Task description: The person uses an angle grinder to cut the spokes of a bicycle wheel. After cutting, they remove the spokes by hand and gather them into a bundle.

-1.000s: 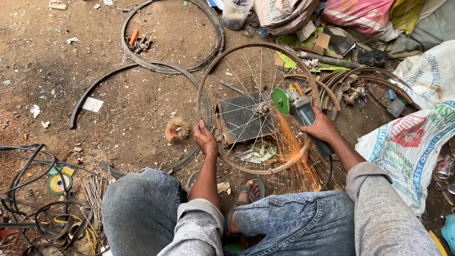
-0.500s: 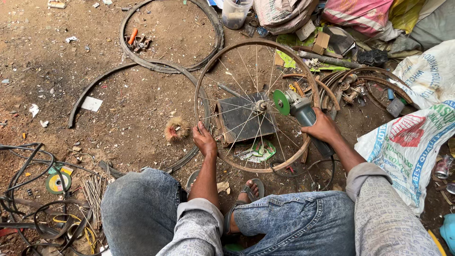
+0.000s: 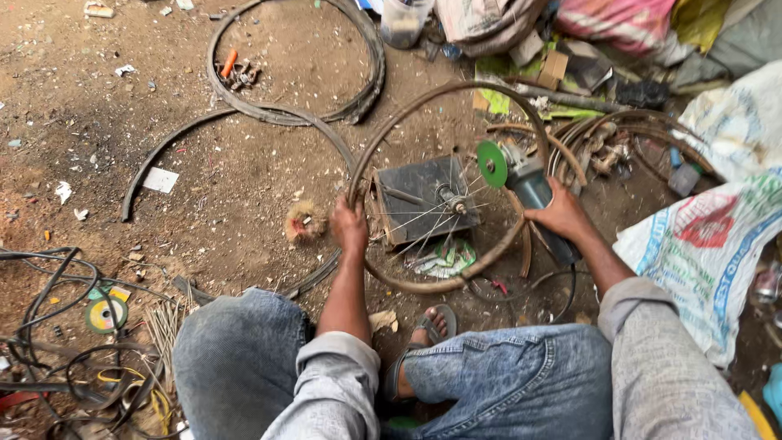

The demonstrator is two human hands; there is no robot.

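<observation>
A rusty bicycle wheel rim [image 3: 407, 122] with thin spokes and a hub [image 3: 450, 200] stands tilted over a dark metal box [image 3: 411, 191] on the dirt. My left hand [image 3: 349, 226] grips the rim at its lower left. My right hand [image 3: 560, 213] holds an angle grinder [image 3: 529, 186] with a green disc [image 3: 491, 164], the disc just inside the rim's right side. No sparks show. My knees in blue jeans [image 3: 244, 358] fill the foreground, and a sandalled foot [image 3: 423, 330] rests below the wheel.
Loose tyres and curved rims [image 3: 301, 106] lie on the ground at upper left. Tangled cables and a grinding disc [image 3: 104, 314] sit at lower left. Printed sacks [image 3: 700, 253] and more rims [image 3: 619, 138] crowd the right; cloth bundles [image 3: 489, 20] lie at the top.
A second ago the grinder threw orange sparks off the rim's lower right. The sparks have stopped, and the disc now sits higher, off the rim's edge. My left hand keeps its hold.
</observation>
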